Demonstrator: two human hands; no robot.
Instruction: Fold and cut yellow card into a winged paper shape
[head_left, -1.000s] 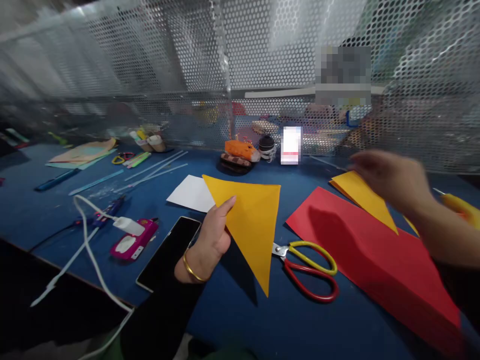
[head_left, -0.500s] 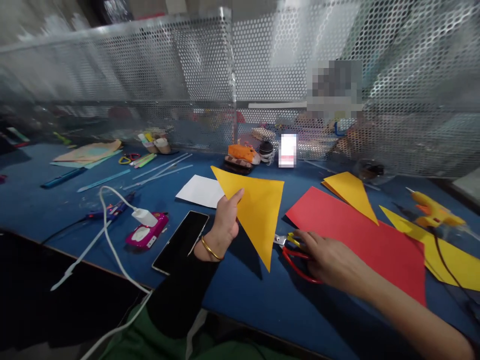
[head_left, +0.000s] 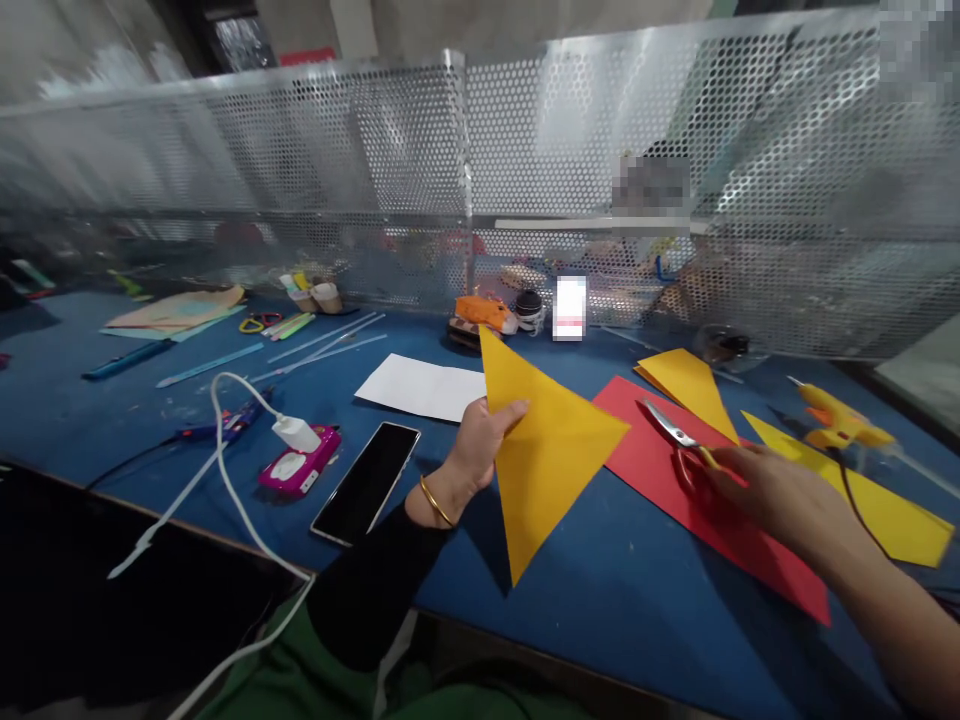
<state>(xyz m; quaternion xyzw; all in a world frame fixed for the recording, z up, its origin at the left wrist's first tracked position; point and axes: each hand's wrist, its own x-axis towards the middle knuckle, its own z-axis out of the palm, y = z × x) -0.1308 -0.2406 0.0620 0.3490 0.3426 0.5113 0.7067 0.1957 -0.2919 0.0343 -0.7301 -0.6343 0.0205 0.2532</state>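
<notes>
Left hand (head_left: 476,448) pinches a pointed yellow-orange paper (head_left: 551,450) between thumb and fingers, holding it raised above a blue desk (head_left: 600,620), while the right hand (head_left: 772,492) is closed around the handles of a pair of scissors (head_left: 675,432), blades pointing away over a red sheet (head_left: 720,525). Folded golden paper (head_left: 684,378) overlaps the red sheet's far edge, near a yellow glue gun (head_left: 836,418). A white sheet (head_left: 416,387) and a dark-screened phone (head_left: 366,482) lie to the left of the raised paper.
</notes>
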